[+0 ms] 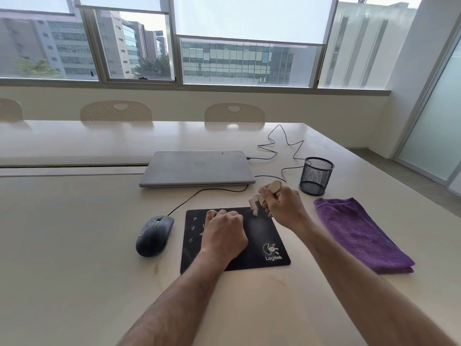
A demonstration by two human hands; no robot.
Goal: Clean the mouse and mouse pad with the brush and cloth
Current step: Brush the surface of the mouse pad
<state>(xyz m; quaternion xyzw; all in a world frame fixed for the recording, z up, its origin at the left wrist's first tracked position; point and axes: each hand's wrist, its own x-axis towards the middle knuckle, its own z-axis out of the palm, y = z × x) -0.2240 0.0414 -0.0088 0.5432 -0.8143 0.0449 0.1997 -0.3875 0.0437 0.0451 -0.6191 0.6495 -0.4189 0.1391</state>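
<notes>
Surface: a pale, cream-coloured surface (74,233) carries all the things listed.
Mouse pad: a black rectangular mouse pad (259,236) with a white printed logo at its near right corner is laid flat near the middle of the surface; pale specks are seen on its left part.
Left hand: the left hand (223,233) is pressed palm down on the left half of the mouse pad, fingers curled under, with nothing gripped.
Right hand: the right hand (282,204) is clenched around the handle of a small wooden brush (262,198) with pale bristles.
Brush: the bristles are pointed down at the far right corner of the mouse pad; whether the pad is touched cannot be told, as that part is blurred.
Mouse: a dark grey corded computer mouse (154,235) is set just beside the left edge of the mouse pad, apart from both hands.
Cloth: a folded purple microfibre cloth (359,233) is laid flat to the right of the mouse pad, untouched.
Container: a black wire-mesh cup (316,176) is stood upright beyond the cloth; nothing is seen inside it through the mesh.
Laptop: a closed silver laptop (198,168) is placed beyond the mouse pad, with a thin black cable (282,143) plugged into its right side.
</notes>
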